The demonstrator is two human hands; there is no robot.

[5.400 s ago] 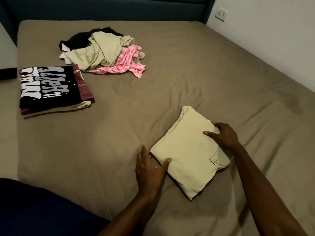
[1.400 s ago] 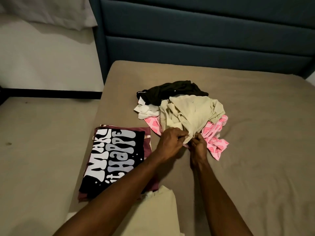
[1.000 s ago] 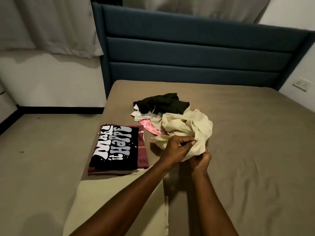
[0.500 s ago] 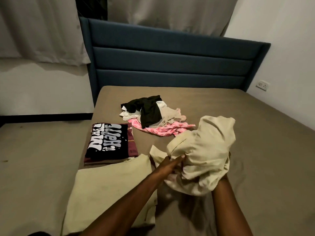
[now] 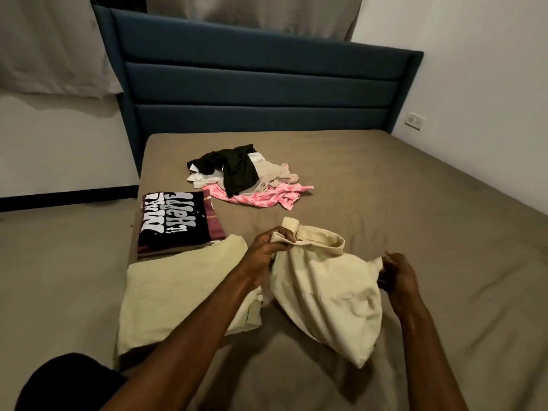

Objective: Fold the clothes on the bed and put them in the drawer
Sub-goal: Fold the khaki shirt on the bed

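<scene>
A cream garment [image 5: 326, 289] hangs bunched between my hands above the brown bed [image 5: 415, 221]. My left hand [image 5: 271, 247] grips its upper edge near a collar-like fold. My right hand [image 5: 396, 272] pinches its right edge. A folded cream garment [image 5: 178, 289] lies flat under my left forearm. Behind it sits a folded stack topped by a black shirt with white lettering [image 5: 175, 221]. An unfolded pile of black, beige and pink clothes [image 5: 246, 179] lies farther up the bed. No drawer is in view.
A dark blue padded headboard [image 5: 261, 90] stands at the far end. A white wall with a socket [image 5: 415, 121] runs along the right. The bed's left edge drops to the floor [image 5: 59, 262]. Pale curtains hang at the upper left.
I have pulled the cream garment off the pile toward me. My hands have moved apart and now stretch it between them, lower over the bed.
</scene>
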